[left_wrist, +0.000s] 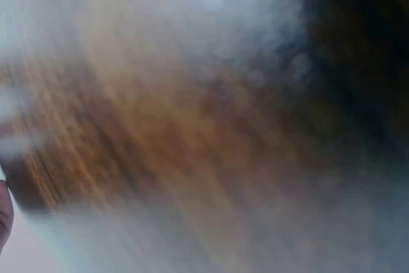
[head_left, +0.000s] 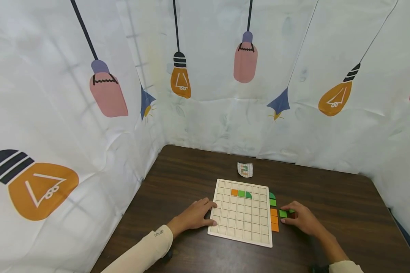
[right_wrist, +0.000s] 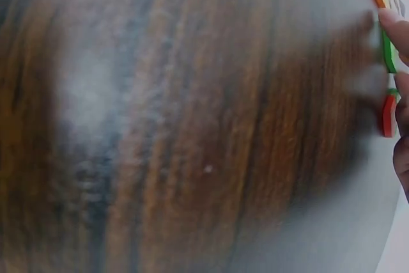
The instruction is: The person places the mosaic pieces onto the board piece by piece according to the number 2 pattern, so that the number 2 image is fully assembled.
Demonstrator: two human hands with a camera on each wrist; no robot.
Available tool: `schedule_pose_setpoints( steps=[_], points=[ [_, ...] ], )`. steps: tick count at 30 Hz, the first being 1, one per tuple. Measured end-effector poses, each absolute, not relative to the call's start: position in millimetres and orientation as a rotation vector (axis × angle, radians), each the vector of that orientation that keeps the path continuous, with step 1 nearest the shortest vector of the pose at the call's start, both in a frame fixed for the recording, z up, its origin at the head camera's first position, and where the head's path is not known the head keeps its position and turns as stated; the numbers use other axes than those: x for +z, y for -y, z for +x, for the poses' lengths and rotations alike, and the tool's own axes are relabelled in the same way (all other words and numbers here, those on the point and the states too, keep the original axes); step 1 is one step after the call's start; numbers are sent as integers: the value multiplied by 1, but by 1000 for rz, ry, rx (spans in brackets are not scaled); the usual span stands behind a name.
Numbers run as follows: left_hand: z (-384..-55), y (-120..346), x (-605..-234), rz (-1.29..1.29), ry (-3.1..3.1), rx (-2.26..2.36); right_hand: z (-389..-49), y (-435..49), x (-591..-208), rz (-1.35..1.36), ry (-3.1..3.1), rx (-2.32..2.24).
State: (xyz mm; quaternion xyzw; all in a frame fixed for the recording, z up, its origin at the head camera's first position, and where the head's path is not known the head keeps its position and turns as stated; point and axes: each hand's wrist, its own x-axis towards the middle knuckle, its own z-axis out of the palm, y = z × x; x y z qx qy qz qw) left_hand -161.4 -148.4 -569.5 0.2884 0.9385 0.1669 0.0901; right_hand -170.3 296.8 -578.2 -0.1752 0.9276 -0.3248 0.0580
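A pale square grid board [head_left: 237, 227] lies on the dark wooden table. Along one of its upper rows sit an orange square tile [head_left: 234, 192], a green square tile [head_left: 241, 193] and a darker green tile with a rounded corner [head_left: 248, 195]. My left hand [head_left: 197, 215] rests at the board's left edge, thumb and fingertips touching the rim. Right of the board, my right hand [head_left: 302, 218] pinches a light green square tile [head_left: 283, 214] between thumb and finger. A red tile [right_wrist: 388, 116] shows close by the fingers in the right wrist view. The left wrist view is mostly blurred tabletop.
Against the board's right side are orange tiles [head_left: 275, 220], a light green tile [head_left: 273, 202] and a dark green rounded tile [head_left: 272, 195]. A small paper with a coloured grid pattern [head_left: 245, 170] lies behind the board. A printed white curtain [head_left: 205, 125] hangs around the table.
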Motion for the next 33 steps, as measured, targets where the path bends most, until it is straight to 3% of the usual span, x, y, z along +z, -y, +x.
schedule_pose_setpoints(
  steps=[33],
  points=[
    [-162, 148, -573, 855, -2798, 458, -171, -297, -578, -478, -2871, -799]
  ],
)
